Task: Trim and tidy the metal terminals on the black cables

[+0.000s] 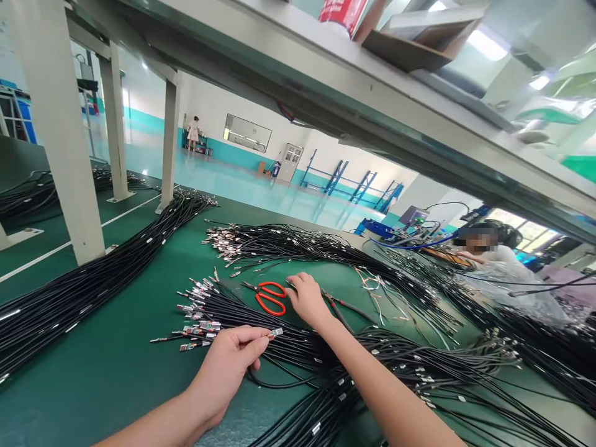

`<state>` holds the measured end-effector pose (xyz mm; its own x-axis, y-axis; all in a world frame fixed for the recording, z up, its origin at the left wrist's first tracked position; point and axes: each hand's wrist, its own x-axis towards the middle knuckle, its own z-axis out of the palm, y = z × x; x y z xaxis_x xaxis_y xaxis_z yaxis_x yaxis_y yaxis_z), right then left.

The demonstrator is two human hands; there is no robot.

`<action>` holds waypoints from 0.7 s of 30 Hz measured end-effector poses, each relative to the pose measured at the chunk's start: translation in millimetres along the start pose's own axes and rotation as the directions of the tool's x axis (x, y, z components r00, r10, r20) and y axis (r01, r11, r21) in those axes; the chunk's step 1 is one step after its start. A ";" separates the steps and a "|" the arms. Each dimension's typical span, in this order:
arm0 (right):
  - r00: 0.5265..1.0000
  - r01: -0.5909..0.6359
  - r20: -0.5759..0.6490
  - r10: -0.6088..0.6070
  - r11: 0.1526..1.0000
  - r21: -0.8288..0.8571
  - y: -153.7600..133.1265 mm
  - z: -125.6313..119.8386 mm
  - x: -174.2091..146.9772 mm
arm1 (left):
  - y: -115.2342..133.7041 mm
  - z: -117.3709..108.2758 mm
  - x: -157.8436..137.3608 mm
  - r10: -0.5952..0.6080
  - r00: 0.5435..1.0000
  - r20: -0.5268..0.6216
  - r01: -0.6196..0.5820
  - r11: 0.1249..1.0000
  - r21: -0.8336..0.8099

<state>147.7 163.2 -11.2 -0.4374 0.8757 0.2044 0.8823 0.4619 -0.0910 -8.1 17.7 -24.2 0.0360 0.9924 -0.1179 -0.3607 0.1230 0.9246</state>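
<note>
My left hand (237, 357) pinches a black cable just behind its small metal connector (276, 333), which points right. My right hand (308, 302) reaches over the green table with fingers curled down; a small dark bit shows at the fingertips, too hidden to name. Left of it lie red-handled scissors (270, 299). Just right of it rest dark-handled pliers (347, 308), partly behind the hand. Beneath both hands runs a bundle of black cables (242, 313), its connector ends fanned out to the left.
More cable bundles lie at the left (116, 254) and behind (288, 239). Loose thin wires (379, 295) lie beyond the pliers. A shelf (326, 74) crosses overhead on white posts (69, 136). A co-worker (498, 267) sits at the right; another person (193, 132) stands far off.
</note>
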 end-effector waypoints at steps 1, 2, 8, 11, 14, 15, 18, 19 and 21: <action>0.998 0.058 0.025 -0.058 0.998 0.000 -7.7 -0.5 0.3 | -0.3 -0.1 0.1 0.000 1.000 0.008 0.000 1.000 -0.004; 0.993 0.108 0.054 -0.108 0.994 0.001 -15.1 -0.2 1.2 | -0.5 -0.2 0.1 -0.004 1.000 0.016 0.004 1.000 -0.008; 0.971 0.177 0.163 -0.172 0.984 -0.015 -35.7 0.2 11.1 | -1.4 -0.7 1.0 -0.024 1.000 0.011 0.025 0.999 -0.040; 0.968 0.181 0.177 -0.178 0.983 -0.005 -30.2 -21.8 3.4 | -2.7 -1.1 1.7 -0.004 1.000 0.027 0.004 1.000 -0.017; 0.963 0.185 0.195 -0.186 0.982 0.022 -23.7 -58.0 -22.6 | -2.1 -0.2 0.4 0.007 0.997 0.077 -0.010 0.999 0.038; 0.959 0.191 0.206 -0.195 0.981 0.039 -22.5 -70.3 -34.3 | -1.1 0.5 -0.5 0.014 0.996 0.094 -0.020 0.998 0.062; 0.937 0.167 0.269 -0.224 0.961 0.218 -22.3 -98.7 -70.9 | 2.8 3.1 -3.4 0.056 0.990 0.128 -0.074 0.987 0.145; 0.931 0.134 0.304 -0.204 0.962 0.236 -23.1 -104.1 -81.7 | 3.8 3.8 -4.1 0.071 0.988 0.139 -0.094 0.980 0.173; 0.930 0.095 0.335 -0.151 0.980 0.178 -24.6 -109.1 -99.0 | 5.0 4.5 -5.3 0.096 0.982 0.164 -0.132 0.965 0.226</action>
<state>188.3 49.8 77.1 -0.5981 0.7920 -0.1223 0.7918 0.5605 -0.2428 -5.9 13.2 -17.4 0.1541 0.9875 0.0322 -0.1425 -0.0100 0.9898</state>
